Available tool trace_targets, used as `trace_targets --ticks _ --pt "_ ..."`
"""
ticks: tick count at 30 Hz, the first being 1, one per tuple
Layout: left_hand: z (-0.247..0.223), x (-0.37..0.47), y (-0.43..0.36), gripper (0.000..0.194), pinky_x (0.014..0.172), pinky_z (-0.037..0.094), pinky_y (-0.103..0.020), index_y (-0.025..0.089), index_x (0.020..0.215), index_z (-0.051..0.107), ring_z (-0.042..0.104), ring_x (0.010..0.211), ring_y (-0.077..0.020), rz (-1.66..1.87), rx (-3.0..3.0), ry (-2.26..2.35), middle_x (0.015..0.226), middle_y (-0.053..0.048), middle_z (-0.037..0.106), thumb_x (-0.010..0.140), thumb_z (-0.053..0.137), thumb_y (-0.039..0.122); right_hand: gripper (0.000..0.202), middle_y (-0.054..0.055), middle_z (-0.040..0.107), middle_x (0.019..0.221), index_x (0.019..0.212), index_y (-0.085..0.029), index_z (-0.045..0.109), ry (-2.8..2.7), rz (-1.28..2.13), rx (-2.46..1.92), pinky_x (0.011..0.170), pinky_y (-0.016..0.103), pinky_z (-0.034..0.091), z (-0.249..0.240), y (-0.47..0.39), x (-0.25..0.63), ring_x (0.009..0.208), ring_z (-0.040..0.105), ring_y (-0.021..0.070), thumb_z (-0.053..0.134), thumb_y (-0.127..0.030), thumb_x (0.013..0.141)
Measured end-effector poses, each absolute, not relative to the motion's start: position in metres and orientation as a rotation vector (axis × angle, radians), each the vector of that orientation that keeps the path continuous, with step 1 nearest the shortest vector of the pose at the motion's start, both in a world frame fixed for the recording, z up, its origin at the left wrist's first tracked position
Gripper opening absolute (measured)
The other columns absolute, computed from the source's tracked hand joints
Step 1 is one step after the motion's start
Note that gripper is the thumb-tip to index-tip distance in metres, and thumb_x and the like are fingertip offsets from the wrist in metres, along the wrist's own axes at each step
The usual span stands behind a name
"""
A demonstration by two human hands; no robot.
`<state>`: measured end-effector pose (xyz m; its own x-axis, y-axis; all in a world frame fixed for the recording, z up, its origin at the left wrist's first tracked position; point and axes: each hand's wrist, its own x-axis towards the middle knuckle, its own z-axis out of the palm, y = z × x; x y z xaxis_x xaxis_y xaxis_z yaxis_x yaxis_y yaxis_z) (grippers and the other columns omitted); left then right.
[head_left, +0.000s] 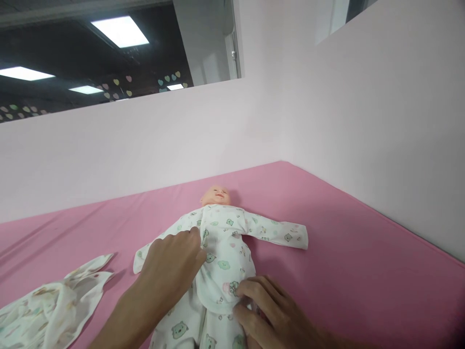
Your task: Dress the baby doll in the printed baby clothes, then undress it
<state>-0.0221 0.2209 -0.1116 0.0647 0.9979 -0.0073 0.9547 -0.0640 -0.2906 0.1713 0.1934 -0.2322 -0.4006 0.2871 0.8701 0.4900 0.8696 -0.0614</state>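
Note:
A baby doll (217,195) lies on its back, wearing a white long-sleeved baby shirt (225,242) with green bear prints. Matching pants (179,329) cover its legs, which run out of the bottom of the view. My left hand (178,254) is closed on the shirt's front, at the chest on the left side. At the lower right hem, my right hand (272,308) has its fingers curled round the shirt's edge. The exact bit of cloth in its fingertips is partly hidden. The doll's right-side sleeve (283,232) stretches out flat, while my left forearm partly covers the other one.
A pink padded surface (348,271) lies under the doll. On the left rests a crumpled white printed cloth (54,310). White walls (145,145) meet in a corner behind the surface, with a dark window (152,58) reflecting ceiling lights above.

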Motion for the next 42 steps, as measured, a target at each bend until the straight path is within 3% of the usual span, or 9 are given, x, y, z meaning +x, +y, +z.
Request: trace_targets --ticks 8,11,14,19,23,28,33,38,42 --pt "-0.118 -0.006 0.213 0.019 0.048 0.021 -0.028 0.018 0.077 0.045 0.051 0.052 -0.0177 0.455 -2.075 -1.893 0.062 -0.002 0.048 0.071 0.043 -0.001 0.028 0.009 0.060 0.093 0.086 -0.016 0.060 -2.030 -0.213 -0.582 0.066 0.030 0.046 -0.230 0.190 0.173 0.076 0.053 0.0170 0.040 0.002 0.078" --pt "-0.118 -0.011 0.214 0.014 0.049 0.019 -0.029 0.019 0.072 0.041 0.046 0.052 -0.0160 0.329 -2.167 -1.937 0.061 -0.001 0.048 0.078 0.040 0.006 0.027 0.010 0.061 0.095 0.088 -0.016 0.060 -2.075 -0.154 -0.639 0.069 0.031 0.047 -0.230 0.187 0.173 0.079 0.054 0.0177 0.041 0.001 0.079" --pt "-0.112 -0.013 0.214 0.016 0.049 0.021 -0.027 0.020 0.069 0.038 0.041 0.055 -0.0138 -0.053 -2.388 -2.099 0.061 0.002 0.047 0.085 0.038 0.020 0.029 0.010 0.061 0.095 0.088 -0.016 0.060 -2.065 -0.147 -0.632 0.070 0.032 0.047 -0.229 0.185 0.174 0.080 0.053 0.0180 0.040 0.002 0.079" --pt "-0.100 -0.006 0.212 0.018 0.058 0.040 -0.023 0.024 0.087 0.055 0.050 0.067 -0.0127 -0.692 -2.917 -2.256 0.081 0.002 0.058 0.090 0.041 0.034 0.029 0.009 0.061 0.096 0.090 -0.016 0.060 -2.059 -0.141 -0.624 0.069 0.031 0.047 -0.230 0.187 0.173 0.078 0.053 0.0175 0.042 0.003 0.077" --pt "-0.105 -0.013 0.219 0.029 0.072 0.047 -0.028 0.028 0.110 0.059 0.060 0.089 -0.0181 -0.737 -2.918 -2.174 0.104 -0.001 0.064 0.091 0.044 0.045 0.029 0.009 0.061 0.096 0.093 -0.017 0.060 -2.064 -0.119 -0.641 0.068 0.031 0.046 -0.231 0.188 0.172 0.078 0.053 0.0177 0.043 0.002 0.079" --pt "-0.122 -0.032 0.238 0.036 0.081 0.045 -0.037 0.021 0.116 0.054 0.055 0.109 -0.0261 -0.579 -2.274 -2.126 0.123 -0.008 0.056 0.090 0.043 0.044 0.022 0.007 0.061 0.097 0.098 -0.019 0.055 -2.030 0.147 -0.608 0.077 0.032 0.047 -0.228 0.185 0.177 0.085 0.055 0.0181 0.049 -0.004 0.083" --pt "-0.124 -0.041 0.250 0.030 0.068 0.041 -0.034 0.021 0.090 0.055 0.060 0.082 -0.0229 -0.326 -2.164 -2.246 0.099 -0.006 0.063 0.091 0.037 0.045 0.010 0.004 0.057 0.092 0.099 -0.021 0.051 -1.808 0.534 -0.882 0.077 0.031 0.046 -0.211 0.199 0.178 0.086 0.055 0.0175 0.047 -0.026 0.092" --pt "-0.115 -0.049 0.254 0.029 0.058 0.033 -0.030 0.021 0.068 0.041 0.052 0.064 -0.0192 -0.263 -2.134 -2.251 0.073 -0.002 0.059 0.092 0.030 0.035 0.029 0.000 0.055 0.081 0.083 -0.020 0.053 -1.737 0.885 -1.206 0.068 0.028 0.042 -0.177 0.240 0.165 0.076 0.052 0.0157 0.051 -0.048 0.090" --pt "-0.110 -0.072 0.263 0.031 0.055 0.031 -0.029 0.021 0.064 0.032 0.047 0.059 -0.0176 -0.369 -2.114 -2.284 0.066 -0.001 0.054 0.090 0.032 0.037 0.036 -0.005 0.040 0.062 0.064 -0.020 0.040 -1.799 1.012 -1.285 0.053 0.025 0.030 -0.165 0.273 0.153 0.058 0.040 0.0109 0.054 -0.046 0.084"
